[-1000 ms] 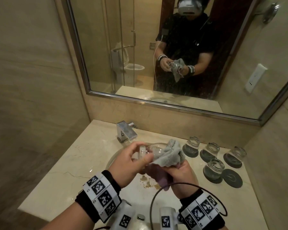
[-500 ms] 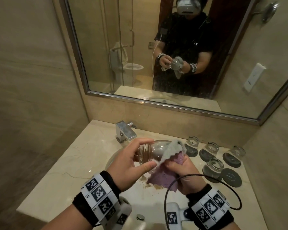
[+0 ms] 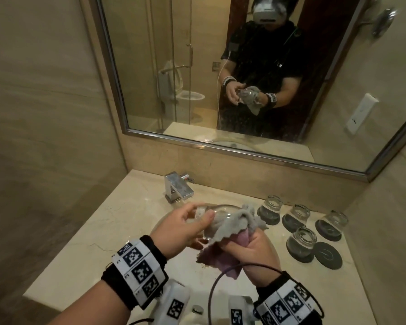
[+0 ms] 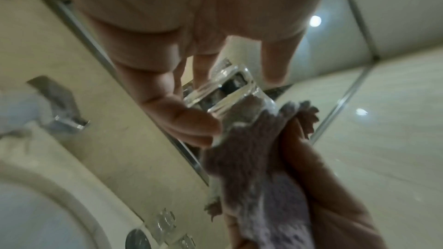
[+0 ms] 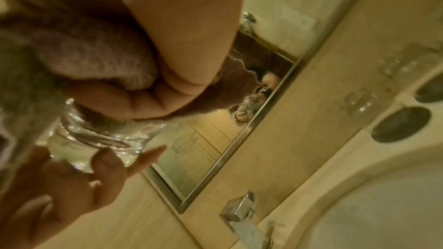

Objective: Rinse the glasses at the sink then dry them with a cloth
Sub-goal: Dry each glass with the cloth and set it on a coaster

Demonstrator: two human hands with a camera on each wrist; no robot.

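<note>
Head view: your left hand [image 3: 185, 228] grips the glass [image 3: 217, 213] by its base, over the sink [image 3: 161, 225]. Right hand [image 3: 251, 248] grips the cloth [image 3: 230, 225], stuffed inside. Turn glass slowly; keep cloth against the wall.

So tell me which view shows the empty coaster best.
The head view: the empty coaster lies whole and sharp beside the upside-down glasses. The right wrist view shows only blurred dark discs; which is empty, I cannot tell. The left wrist view shows one blurred disc at its bottom edge.
</note>
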